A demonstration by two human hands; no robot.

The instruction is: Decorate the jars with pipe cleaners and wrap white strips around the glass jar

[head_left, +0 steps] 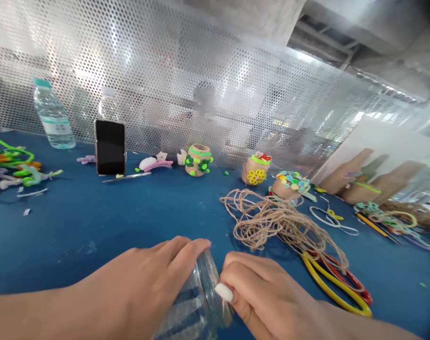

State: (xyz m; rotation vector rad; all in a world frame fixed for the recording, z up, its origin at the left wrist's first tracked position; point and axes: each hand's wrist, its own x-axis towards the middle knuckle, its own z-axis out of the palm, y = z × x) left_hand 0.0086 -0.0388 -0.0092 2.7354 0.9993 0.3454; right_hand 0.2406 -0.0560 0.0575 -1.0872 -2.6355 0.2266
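A clear jar (186,311) lies tilted at the bottom centre, its mouth pointing right. My left hand (154,274) is wrapped over the jar from the left, thumb and fingers against its side. At the jar's mouth, my right hand (264,288) is closed in a pinch on tan twine (226,307) that sits against the rim. How far the twine goes round is hidden by my fingers. A loose tangle of jute twine (271,219) lies just beyond my right hand. Scissors (335,285) with red and yellow handles rest partly under its strands.
Decorated twine-wrapped jars (198,160) stand along the back by a perforated metal screen (147,71). A phone (110,147) leans upright beside a water bottle (54,115). Colourful pipe cleaners (16,165) are heaped at left. A yellow pencil (372,224) lies at right.
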